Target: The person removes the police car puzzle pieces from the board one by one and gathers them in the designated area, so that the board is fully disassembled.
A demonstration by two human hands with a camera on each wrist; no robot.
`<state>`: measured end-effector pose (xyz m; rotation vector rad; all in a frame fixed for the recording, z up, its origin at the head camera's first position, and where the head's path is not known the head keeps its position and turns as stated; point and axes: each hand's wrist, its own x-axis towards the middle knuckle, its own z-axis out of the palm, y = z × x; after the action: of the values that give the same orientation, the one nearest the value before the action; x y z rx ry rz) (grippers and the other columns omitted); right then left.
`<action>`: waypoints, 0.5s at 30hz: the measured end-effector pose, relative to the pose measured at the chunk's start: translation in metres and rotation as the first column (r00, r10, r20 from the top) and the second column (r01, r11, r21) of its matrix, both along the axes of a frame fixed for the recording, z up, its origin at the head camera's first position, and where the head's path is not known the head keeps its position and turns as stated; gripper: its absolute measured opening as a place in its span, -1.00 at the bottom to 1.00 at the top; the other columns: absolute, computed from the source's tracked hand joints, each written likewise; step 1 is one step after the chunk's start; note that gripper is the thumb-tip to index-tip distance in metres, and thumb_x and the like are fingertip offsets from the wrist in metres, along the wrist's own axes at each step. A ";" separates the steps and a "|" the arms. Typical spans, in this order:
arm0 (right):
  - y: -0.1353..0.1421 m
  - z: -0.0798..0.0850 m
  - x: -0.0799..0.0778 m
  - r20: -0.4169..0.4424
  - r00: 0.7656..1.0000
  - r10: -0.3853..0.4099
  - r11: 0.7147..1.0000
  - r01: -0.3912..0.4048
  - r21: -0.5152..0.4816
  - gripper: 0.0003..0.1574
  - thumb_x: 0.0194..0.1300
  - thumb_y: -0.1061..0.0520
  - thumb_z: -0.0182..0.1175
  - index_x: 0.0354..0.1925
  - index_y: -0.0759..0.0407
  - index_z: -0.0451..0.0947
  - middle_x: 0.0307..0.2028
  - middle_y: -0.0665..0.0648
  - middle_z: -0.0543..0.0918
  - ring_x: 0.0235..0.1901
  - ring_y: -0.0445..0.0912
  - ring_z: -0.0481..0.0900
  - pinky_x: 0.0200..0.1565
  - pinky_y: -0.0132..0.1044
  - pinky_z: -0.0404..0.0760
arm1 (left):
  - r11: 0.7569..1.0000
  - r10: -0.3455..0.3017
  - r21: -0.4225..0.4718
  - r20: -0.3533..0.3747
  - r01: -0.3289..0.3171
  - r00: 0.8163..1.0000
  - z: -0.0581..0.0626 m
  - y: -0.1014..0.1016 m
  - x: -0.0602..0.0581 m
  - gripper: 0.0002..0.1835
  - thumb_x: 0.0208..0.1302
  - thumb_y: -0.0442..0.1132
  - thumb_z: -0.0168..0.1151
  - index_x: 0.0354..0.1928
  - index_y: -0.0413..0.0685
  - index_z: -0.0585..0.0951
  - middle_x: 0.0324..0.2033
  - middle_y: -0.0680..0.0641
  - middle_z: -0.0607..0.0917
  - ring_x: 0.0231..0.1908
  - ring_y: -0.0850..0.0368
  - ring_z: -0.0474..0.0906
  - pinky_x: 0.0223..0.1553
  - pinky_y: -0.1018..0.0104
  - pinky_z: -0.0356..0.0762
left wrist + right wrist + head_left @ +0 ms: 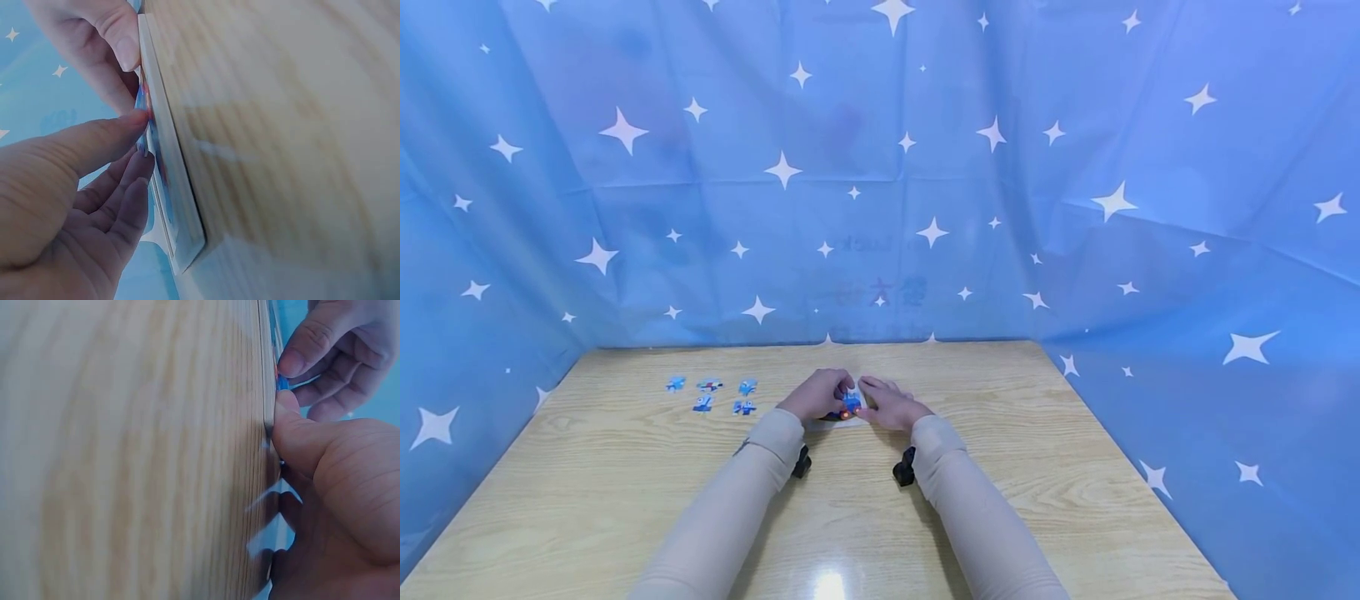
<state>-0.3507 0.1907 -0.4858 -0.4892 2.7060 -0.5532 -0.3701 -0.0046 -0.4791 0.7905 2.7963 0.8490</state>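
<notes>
A shallow puzzle board (181, 215) with a pale rim and a blue, red and orange picture lies flat on the table, partly hidden by both hands. My left hand (820, 395) is over its left part, and its thumb and fingertips pinch a small blue puzzle piece (142, 147) at the picture's surface. At the right end, my right hand (892, 405) rests with its thumb (289, 412) against the board's corner. The other right fingers are loosely bent beside the board. How far the pinched piece sits in the picture is hidden.
To the left of the board, several loose blue puzzle pieces (702, 403) lie spread in two rough rows on the wooden table (625, 483). A blue curtain with white stars (880, 183) hangs behind the table and along its sides.
</notes>
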 end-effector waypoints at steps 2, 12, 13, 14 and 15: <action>0.000 -0.001 0.000 0.004 1.000 -0.006 1.000 0.006 -0.001 -0.13 0.57 -0.23 -0.03 0.64 -0.09 -0.11 0.62 -0.05 -0.12 0.59 0.08 -0.25 0.45 0.33 -0.15 | 1.000 -0.001 0.015 0.006 0.001 1.000 0.000 0.000 0.001 -0.71 0.26 -0.45 0.39 0.01 -0.19 0.64 -0.24 -0.06 0.67 -0.23 0.11 0.57 -0.05 0.15 0.61; 0.001 -0.003 0.001 0.006 1.000 0.007 1.000 -0.007 -0.007 -0.13 0.58 -0.22 -0.05 0.64 -0.07 -0.13 0.62 -0.05 -0.14 0.59 0.06 -0.23 0.43 0.37 -0.16 | 0.996 -0.010 0.087 0.054 0.005 0.998 0.000 -0.005 0.000 -0.75 0.25 -0.44 0.41 -0.05 -0.15 0.67 -0.17 -0.05 0.72 -0.17 0.10 0.65 -0.11 0.17 0.66; 0.001 -0.002 0.001 0.005 1.000 0.007 1.000 -0.007 -0.008 -0.13 0.58 -0.22 -0.05 0.64 -0.07 -0.13 0.62 -0.04 -0.13 0.58 0.07 -0.22 0.43 0.36 -0.15 | 0.996 -0.010 0.092 0.057 0.005 0.998 0.000 -0.006 -0.001 -0.75 0.24 -0.43 0.42 -0.05 -0.13 0.68 -0.16 -0.05 0.72 -0.16 0.10 0.66 -0.11 0.17 0.66; 0.001 -0.001 0.001 0.003 1.000 0.007 1.000 -0.007 -0.008 -0.13 0.58 -0.22 -0.05 0.64 -0.06 -0.13 0.62 -0.03 -0.13 0.58 0.07 -0.22 0.43 0.36 -0.14 | 0.995 -0.011 0.097 0.058 0.006 0.998 0.000 -0.006 -0.001 -0.75 0.23 -0.43 0.42 -0.06 -0.12 0.68 -0.15 -0.04 0.72 -0.16 0.10 0.66 -0.11 0.18 0.66; 0.001 -0.001 0.002 0.004 1.000 0.006 1.000 -0.006 -0.003 -0.13 0.58 -0.23 -0.06 0.64 -0.07 -0.13 0.62 -0.04 -0.13 0.59 0.07 -0.22 0.43 0.35 -0.14 | 0.995 -0.011 0.102 0.061 0.005 0.998 0.000 -0.007 -0.002 -0.75 0.23 -0.43 0.43 -0.06 -0.11 0.68 -0.14 -0.04 0.72 -0.15 0.10 0.66 -0.10 0.18 0.66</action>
<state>-0.3492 0.1915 -0.4866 -0.4958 2.6991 -0.5565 -0.3717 -0.0112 -0.4793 0.7754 2.7136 1.0041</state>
